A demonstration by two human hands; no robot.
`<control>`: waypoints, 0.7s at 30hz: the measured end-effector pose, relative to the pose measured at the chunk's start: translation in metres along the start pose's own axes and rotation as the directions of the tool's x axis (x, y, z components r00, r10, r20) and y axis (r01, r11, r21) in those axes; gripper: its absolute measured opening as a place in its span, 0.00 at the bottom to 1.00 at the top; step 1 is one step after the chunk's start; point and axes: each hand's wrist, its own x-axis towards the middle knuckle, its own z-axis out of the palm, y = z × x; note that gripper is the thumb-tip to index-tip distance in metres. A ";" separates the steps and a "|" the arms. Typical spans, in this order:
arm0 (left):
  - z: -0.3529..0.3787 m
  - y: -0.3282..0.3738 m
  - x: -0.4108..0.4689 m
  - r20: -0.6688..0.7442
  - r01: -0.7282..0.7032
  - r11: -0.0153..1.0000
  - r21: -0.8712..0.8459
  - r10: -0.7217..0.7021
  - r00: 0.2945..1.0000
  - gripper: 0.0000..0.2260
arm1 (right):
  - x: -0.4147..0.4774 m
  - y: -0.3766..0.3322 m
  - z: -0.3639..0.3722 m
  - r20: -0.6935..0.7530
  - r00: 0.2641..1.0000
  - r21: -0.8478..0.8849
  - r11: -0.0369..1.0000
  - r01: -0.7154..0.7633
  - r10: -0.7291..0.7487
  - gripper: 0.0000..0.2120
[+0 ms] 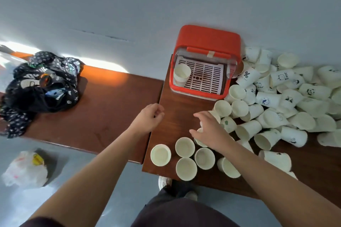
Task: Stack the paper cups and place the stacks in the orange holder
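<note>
**One stack in, a heap to go**

A cup stack (181,74) stands in a corner of the orange holder (206,42), probably to leave room for more. The right hand (209,131) spreads its fingers over one cup among the upright cups (160,155), but I cannot tell if it grips. The left hand (151,116) hovers, loosely curled and empty. Loose cups (286,97) litter the brown tabletop (114,112) above a grey floor (83,171).

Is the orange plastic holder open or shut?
Open: the orange plastic holder shows its white slatted tray and a stack of paper cups uncovered inside.

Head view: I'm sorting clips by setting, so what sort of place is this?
Probably a plain office or workroom: brown wooden tables against a bare pale grey wall, a smooth grey floor, and a black patterned cloth bag left on one table.
</note>
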 end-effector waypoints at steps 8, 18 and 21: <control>0.039 -0.017 -0.092 0.087 0.046 0.994 0.102 -0.055 0.995 0.20 | -0.048 -0.002 0.053 0.144 0.981 -0.159 0.975 0.153 -0.130 0.34; 0.066 -0.040 -0.099 0.185 -0.032 0.935 0.354 -0.037 0.982 0.46 | -0.035 -0.007 0.092 0.035 0.993 -0.308 0.944 0.118 -0.113 0.34; 0.075 -0.049 -0.093 0.219 -0.092 0.908 0.410 0.001 0.976 0.44 | -0.027 -0.005 0.092 0.025 0.992 -0.344 0.931 0.124 -0.123 0.32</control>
